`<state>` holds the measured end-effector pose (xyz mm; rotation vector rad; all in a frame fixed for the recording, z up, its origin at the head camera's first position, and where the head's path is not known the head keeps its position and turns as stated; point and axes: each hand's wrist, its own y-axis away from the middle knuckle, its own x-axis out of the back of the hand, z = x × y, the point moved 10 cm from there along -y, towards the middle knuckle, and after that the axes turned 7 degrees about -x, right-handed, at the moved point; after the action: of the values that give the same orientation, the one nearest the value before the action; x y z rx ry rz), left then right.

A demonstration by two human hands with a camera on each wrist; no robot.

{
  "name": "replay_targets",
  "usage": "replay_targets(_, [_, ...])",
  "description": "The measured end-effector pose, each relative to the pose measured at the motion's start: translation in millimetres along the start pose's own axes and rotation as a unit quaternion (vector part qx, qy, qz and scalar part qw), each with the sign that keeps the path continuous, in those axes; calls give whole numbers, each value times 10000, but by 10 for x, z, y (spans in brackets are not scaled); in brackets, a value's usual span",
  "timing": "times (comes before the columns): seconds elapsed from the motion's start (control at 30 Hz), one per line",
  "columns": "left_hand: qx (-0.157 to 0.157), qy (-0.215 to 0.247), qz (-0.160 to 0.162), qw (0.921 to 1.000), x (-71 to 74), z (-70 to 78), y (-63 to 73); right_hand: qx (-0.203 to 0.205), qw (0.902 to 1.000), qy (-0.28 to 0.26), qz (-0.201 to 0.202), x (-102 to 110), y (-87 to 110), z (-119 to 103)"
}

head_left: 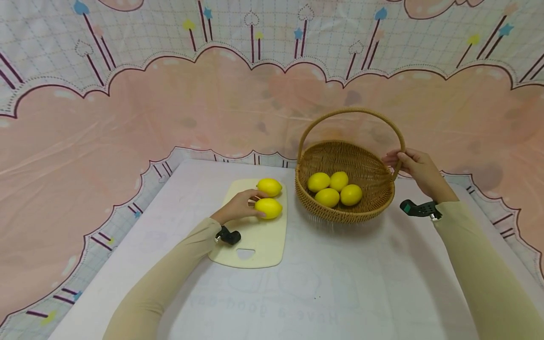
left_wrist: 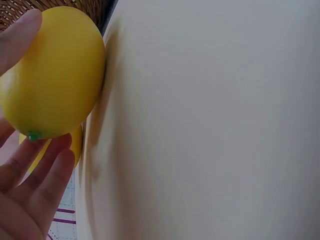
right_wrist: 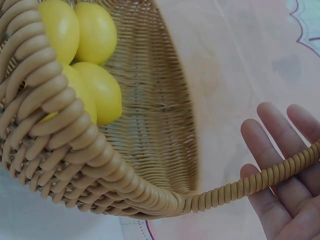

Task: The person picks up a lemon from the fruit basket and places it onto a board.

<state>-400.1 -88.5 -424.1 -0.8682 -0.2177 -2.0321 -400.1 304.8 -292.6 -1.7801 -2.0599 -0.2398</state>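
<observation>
My left hand (head_left: 239, 207) holds a yellow lemon (head_left: 269, 208) over the cutting board (head_left: 255, 243), thumb on one side and fingers on the other. The left wrist view shows the lemon's green tip (left_wrist: 33, 136) facing the fingers; whether the fruit touches the board I cannot tell. Just behind it lies a second lemon (head_left: 269, 187), partly hidden in the left wrist view. My right hand (head_left: 420, 169) holds the handle (right_wrist: 250, 184) of a wicker basket (head_left: 344, 216) near its right base, the fairly straight fingers lying behind it. Several lemons (head_left: 327, 198) sit together inside the basket, which leans towards me.
The cream board has a cut-out grip at its near end and lies left of the basket on a white-covered table (head_left: 340, 278). A patterned pink and white cloth (head_left: 204, 108) hangs behind. Wrist cameras (head_left: 418, 208) are strapped to both wrists.
</observation>
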Motion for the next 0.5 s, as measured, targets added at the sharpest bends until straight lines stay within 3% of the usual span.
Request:
replay_targets(0.23, [-63,-15,-127,9999,-11,24,24,-93,9998,159,66,11,3,13])
replay_targets(0.5, [84,17,17,10000,29,-30,28,-84,9999,101,42,2,4,3])
